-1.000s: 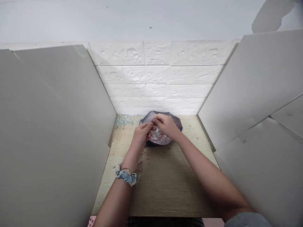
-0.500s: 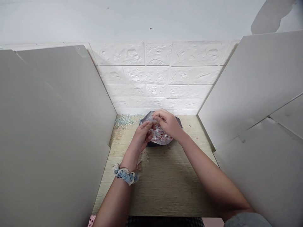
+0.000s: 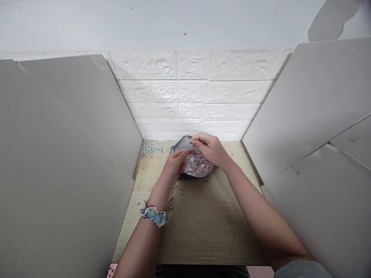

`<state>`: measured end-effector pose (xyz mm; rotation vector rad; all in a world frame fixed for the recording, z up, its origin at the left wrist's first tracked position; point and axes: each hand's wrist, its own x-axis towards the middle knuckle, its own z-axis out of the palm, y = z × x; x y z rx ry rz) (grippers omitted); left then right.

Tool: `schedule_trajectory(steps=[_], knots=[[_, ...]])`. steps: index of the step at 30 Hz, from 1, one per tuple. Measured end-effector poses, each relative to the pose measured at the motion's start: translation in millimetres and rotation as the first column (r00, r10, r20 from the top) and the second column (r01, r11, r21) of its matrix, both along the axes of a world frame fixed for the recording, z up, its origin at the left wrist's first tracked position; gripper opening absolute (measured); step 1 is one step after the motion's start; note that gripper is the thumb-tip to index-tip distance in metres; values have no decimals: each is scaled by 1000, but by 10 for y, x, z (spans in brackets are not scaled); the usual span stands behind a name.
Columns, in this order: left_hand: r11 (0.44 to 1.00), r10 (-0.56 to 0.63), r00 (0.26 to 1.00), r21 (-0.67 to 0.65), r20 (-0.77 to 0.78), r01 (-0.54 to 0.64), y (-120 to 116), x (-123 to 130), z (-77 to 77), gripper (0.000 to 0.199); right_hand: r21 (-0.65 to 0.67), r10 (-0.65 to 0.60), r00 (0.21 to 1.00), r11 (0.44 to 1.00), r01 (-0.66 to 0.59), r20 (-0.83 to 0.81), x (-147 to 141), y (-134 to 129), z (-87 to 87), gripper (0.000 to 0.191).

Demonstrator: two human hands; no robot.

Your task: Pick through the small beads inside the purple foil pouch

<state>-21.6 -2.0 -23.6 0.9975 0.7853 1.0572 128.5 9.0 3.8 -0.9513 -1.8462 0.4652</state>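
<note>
A dark-edged bag (image 3: pixel 185 176) lies open near the back of the table, with many pink, red and clear beads (image 3: pixel 198 164) inside. Over its left side, my left hand (image 3: pixel 174 166) is closed in a pinch, and what it holds is too small to make out. My right hand (image 3: pixel 210 148) hovers above the bag's back right part, thumb and forefinger pressed together on something equally unclear. A short gap separates the two hands. On the table below my left hand lies a curved string of pale pink beads (image 3: pixel 171 199).
Loose green and clear beads (image 3: pixel 153 148) are scattered at the table's back left. Grey-white panels (image 3: pixel 72 154) stand on the left and right sides. A white brick-patterned wall (image 3: pixel 191 92) closes off the back of the wooden table (image 3: pixel 214 227).
My right hand has moved slightly right, away from my left hand, widening the gap between them. More of the beads in the bag shows. My left hand has barely shifted.
</note>
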Motion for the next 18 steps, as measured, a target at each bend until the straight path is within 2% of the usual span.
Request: schedule_trajectory(steps=[5, 12, 15, 18], knots=[[999, 16, 999, -28, -28, -17, 10, -3, -23, 43, -75, 44, 997, 996, -40, 58, -13, -3, 0, 17], [996, 77, 995, -41, -56, -79, -5, 16, 16, 34, -121, 71, 995, 991, -61, 75, -17, 11, -29, 18], [994, 102, 994, -31, -23, -103, 4, 17, 20, 32, -120, 16, 994, 993, -4, 105, 19, 82, -96, 18], [993, 116, 992, -39, 47, -114, 23, 6, 0, 29, -136, -68, 955, 985, 110, 288, 83, 196, -229, 18]])
